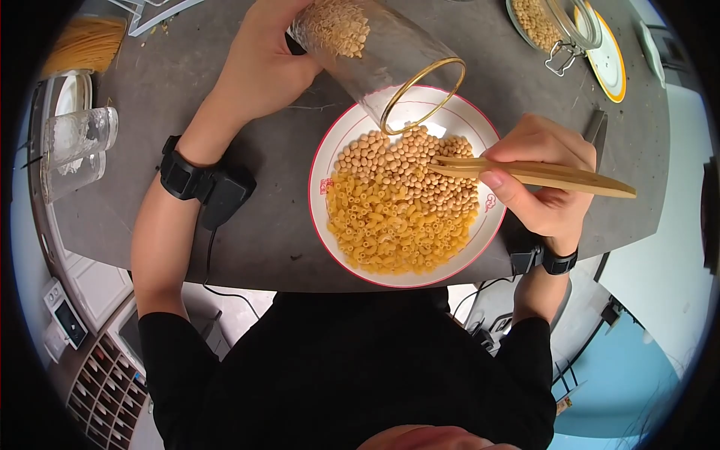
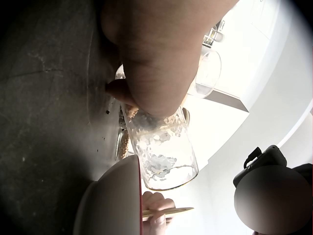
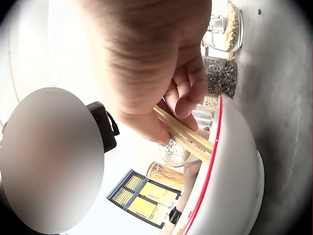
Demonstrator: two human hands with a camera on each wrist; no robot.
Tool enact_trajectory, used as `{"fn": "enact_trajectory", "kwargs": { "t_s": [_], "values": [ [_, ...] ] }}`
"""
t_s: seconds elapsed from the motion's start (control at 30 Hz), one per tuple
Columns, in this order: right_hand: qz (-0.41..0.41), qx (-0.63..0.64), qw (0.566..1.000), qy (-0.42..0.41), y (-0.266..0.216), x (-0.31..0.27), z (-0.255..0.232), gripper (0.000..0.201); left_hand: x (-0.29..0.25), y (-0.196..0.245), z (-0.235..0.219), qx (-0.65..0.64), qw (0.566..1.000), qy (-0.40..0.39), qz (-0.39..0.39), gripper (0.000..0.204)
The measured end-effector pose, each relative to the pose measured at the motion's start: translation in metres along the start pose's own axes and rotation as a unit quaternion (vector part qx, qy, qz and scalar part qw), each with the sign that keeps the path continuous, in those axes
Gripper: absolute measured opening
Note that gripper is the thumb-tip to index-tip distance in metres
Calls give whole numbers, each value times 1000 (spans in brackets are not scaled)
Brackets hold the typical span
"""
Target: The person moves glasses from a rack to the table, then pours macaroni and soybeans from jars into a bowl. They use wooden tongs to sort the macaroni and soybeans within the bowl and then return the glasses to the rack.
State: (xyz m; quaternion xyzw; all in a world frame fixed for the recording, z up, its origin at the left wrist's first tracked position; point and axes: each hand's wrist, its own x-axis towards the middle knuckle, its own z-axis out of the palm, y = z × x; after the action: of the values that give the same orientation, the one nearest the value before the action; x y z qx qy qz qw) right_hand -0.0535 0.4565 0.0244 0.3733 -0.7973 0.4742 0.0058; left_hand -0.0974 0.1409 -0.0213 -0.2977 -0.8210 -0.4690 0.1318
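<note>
My left hand grips a clear glass with a gold rim, tilted so its mouth hangs over the bowl. Pale beige, oat-like flakes lie toward its base. The white bowl with a red rim contains round beige beans in its far half and yellow elbow macaroni in its near half. Between thumb and fingers, my right hand pinches wooden tongs, their tips right at the beans. In the left wrist view, my left palm hides part of the glass.
An open clip-top jar of beans stands at the back right beside a yellow-rimmed plate. At left are clear glasses and a container of spaghetti. Dark seeds fill another container in the right wrist view.
</note>
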Motion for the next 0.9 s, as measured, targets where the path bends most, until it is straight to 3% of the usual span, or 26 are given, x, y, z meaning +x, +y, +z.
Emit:
{"fn": "enact_trajectory", "kwargs": {
  "t_s": [0.2,0.3,0.37,0.43,0.5,0.57,0.63,0.77,0.9],
  "values": [
    [-8,1,1000,2,0,-2,-3,17,-2,-9,2,-4,1000,10,27,49],
    [-22,89,994,65,4,-7,-4,17,-2,-4,2,-16,1000,7,-1,49],
    [-62,160,969,179,10,-10,2,22,-1,-10,3,-21,999,17,40,49],
    [-77,137,970,187,12,-7,6,29,0,-4,1,-7,1000,10,28,49],
    [-47,106,985,130,8,-4,7,33,0,-1,1,8,1000,3,18,49],
    [-58,122,980,147,8,-5,4,31,0,-2,2,8,1000,7,17,50],
    [-44,141,983,105,7,-9,-5,29,0,-3,2,-7,1000,12,21,49],
    [-48,46,998,7,0,-1,-2,21,-1,-3,2,-14,1000,13,23,49],
    [-50,22,998,-9,0,2,4,22,-1,-2,2,-7,1000,4,2,49]
  ]
}}
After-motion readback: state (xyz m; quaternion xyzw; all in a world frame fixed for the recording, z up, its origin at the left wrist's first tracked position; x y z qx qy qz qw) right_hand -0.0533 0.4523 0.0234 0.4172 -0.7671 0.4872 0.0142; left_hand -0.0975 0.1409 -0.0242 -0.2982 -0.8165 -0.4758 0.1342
